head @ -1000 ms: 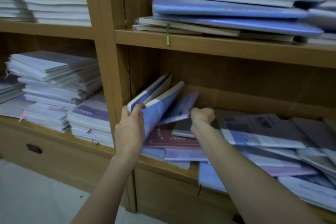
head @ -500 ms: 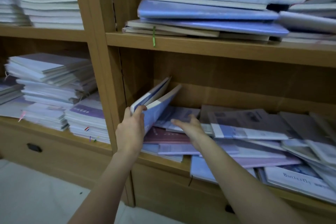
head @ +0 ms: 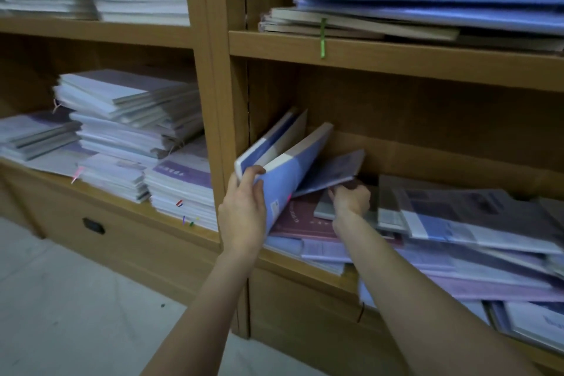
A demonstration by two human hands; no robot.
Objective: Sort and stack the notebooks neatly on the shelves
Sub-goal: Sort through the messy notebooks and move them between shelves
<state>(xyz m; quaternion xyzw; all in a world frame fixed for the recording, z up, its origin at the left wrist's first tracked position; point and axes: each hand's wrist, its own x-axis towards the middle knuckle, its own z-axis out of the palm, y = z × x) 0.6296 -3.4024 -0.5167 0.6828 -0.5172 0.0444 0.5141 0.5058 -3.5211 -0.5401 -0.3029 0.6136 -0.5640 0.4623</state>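
Notebooks with blue card covers (head: 283, 162) stand tilted against the left wall of the lower right wooden shelf (head: 308, 264), gripped at their top edge by the left hand (head: 244, 210). The right hand (head: 351, 200) pinches a thin lilac booklet (head: 332, 172), lifting it off the maroon book (head: 300, 220). Step: gathering upright. Next, presumably, tucking it against the leaning pair.

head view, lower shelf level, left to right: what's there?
Neat white stacks → wooden divider → left hand gripping leaning blue notebooks → right hand lifting a thin notebook → messy pile.
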